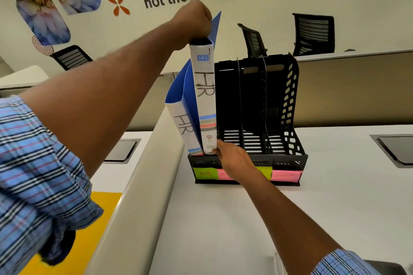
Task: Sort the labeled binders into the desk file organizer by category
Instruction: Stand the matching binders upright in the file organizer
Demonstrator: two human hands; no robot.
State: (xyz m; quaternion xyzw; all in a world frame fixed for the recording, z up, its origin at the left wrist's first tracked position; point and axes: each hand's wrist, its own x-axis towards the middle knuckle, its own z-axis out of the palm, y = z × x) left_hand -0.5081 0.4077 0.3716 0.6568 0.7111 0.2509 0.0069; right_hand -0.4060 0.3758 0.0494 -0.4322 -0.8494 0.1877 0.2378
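Left hand (194, 22) clamped on top of the white-spined, blue-covered HR binder (204, 96), upright in the leftmost slot of the black perforated plastic organizer (283, 96), right hand (233, 159) touching its foot, grip unclear.

Blue covers and white spines are seen on the tall binder (204, 96) and the leaning binder (183, 127), with pink, grey and blue stripes. The organizer (288, 105) is coloured black, with a green label (205, 173) and a pink label (286, 175).
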